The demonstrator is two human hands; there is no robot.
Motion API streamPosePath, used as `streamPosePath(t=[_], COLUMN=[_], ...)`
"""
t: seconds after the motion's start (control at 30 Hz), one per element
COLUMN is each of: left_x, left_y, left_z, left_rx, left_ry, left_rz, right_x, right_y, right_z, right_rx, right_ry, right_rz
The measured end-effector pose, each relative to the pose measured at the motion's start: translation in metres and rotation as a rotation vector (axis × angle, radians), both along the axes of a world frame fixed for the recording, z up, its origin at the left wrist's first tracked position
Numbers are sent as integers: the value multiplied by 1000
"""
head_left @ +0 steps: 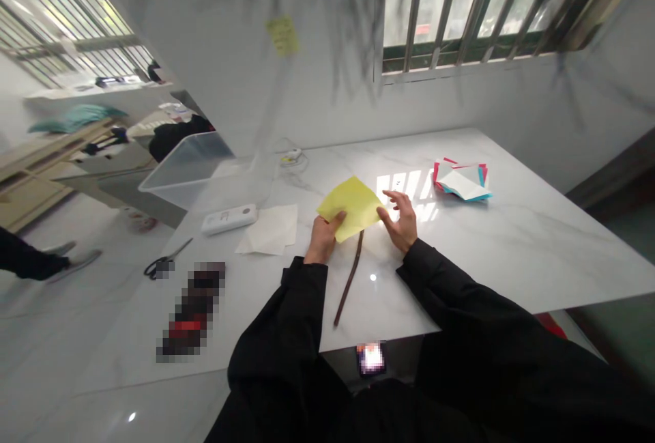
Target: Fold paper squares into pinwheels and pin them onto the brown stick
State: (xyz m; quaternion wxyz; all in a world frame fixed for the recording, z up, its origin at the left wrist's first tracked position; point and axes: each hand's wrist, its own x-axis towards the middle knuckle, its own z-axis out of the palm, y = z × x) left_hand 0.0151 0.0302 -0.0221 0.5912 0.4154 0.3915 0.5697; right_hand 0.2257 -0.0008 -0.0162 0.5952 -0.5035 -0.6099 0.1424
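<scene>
black sleeves reach over the tabletop (512,238). yellow paper (352,207) is pinched at its near corner by the left hand (322,238), kept raised above a brown strip (349,278); the right hand (402,221) is spread open, fingertips steadying the edge.

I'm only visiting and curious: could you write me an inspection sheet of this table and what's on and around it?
Surface: white marble-look table, glossy, sunlight patch near the middle.
Job's things: yellow paper sheet, partly lifted off the table; thin brown strip lying below it.
Clutter: white paper, white box-like device, scissors, stack of coloured papers, clear plastic bin.
Hands: left hand grips the sheet's lower left edge; right hand open, fingers at its right edge.
Cables: a thin white cord by a small device near the wall.
Surroundings: barred window, another person's legs at left.
</scene>
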Motion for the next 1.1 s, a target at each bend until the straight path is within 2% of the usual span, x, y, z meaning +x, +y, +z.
streamPosePath(t=[0.07, 0.13, 0.2, 0.33, 0.5, 0.63, 0.93, 1.1], left_x=[-1, -1, 0, -3, -7, -6, 0, -2], left_y=[0, 0, 1, -1, -5, -8, -6, -3], left_z=[-2, -3, -4, 2, 16, 22, 13, 12], left_rx=[-4, 1, 33, 76, 19, -46, -36, -54], left_ry=[25, 62, 105, 50, -9, -78, 36, 3], left_rz=[7, 12, 23, 15, -118, -185, -145, -57], right_x=[5, 8, 8, 12, 21, 24, 23, 24], right_y=[4, 6, 7, 13, 21, 21, 17, 20], right_z=[-2, -4, -7, -11, -13, -11, -9, -5], right_rx=[-146, -271, -340, -412, -498, -523, -569, -705], right_ry=[96, 77, 30, 159, 361, 434, 448, 676], right_rz=[67, 186, 239, 256, 358, 413, 514, 673])
